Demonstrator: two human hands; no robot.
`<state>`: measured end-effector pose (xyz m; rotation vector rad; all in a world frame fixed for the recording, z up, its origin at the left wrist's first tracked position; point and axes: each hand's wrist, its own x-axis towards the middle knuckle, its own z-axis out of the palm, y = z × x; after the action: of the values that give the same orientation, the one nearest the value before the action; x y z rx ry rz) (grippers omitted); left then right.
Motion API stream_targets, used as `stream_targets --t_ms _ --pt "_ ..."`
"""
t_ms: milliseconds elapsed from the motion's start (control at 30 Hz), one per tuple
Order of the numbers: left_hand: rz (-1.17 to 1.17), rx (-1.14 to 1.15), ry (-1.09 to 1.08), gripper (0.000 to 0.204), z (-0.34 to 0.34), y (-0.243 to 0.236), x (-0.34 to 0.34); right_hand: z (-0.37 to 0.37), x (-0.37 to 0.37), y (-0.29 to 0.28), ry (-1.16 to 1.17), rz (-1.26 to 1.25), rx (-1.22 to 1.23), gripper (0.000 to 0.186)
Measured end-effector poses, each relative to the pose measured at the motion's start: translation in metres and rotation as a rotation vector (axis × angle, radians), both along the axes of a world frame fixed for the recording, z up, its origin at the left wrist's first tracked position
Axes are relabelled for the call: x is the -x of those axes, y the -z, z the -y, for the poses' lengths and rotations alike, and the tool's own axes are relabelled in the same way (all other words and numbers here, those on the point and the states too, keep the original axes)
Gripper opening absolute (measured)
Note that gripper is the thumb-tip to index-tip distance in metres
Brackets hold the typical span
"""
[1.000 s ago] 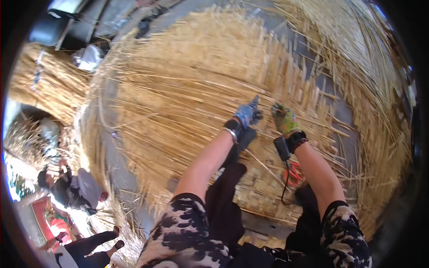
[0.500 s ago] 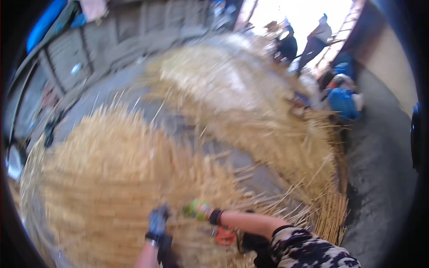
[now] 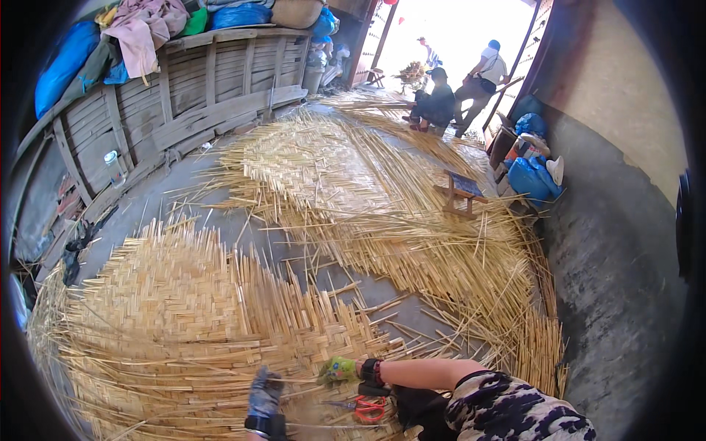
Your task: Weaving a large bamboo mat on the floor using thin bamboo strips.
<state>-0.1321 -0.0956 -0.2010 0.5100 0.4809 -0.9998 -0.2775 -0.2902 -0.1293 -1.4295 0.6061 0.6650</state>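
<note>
Mostly left-to-right, long pale strips (image 3: 184,359), near left hand (image 3: 265,393)

Our partly woven mat (image 3: 154,305), flat beneath our fingers (image 3: 265,376)
We see straw-coloured strips (image 3: 180,283), plaited tightly ahead and left of the fingers, long ones running crosswise closer in, uneven free ends (image 3: 276,275) jutting out ahead of them.

Golden herringbone mat (image 3: 165,298), blue-gloved left hand (image 3: 265,393), green-gloved right hand (image 3: 338,371), blotched sleeve (image 3: 507,408)
</note>
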Motion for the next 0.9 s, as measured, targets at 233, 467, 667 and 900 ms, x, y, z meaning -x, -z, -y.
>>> stream_targets --t_ms 233,467,667,900 --pt "0.324 -0.025 -0.383 0.015 -0.090 0.012 -0.130 0.088 0.122 -0.056 -0.180 0.431 0.363 0.025" --pt "0.512 0.014 -0.531 0.033 -0.181 -0.041 -0.232 0.173 0.336 -0.077 -0.099 -0.261 1.343 0.019" --pt "0.655 -0.348 -0.704 0.030 -0.234 -0.078 -0.309 0.160 0.407 -0.117 -0.322 -0.637 1.590 0.018" --pt "1.228 -0.331 -0.674 0.030 -0.288 -0.194 -0.451 0.154 0.446 -0.046 -0.165 -0.695 1.508 0.023"
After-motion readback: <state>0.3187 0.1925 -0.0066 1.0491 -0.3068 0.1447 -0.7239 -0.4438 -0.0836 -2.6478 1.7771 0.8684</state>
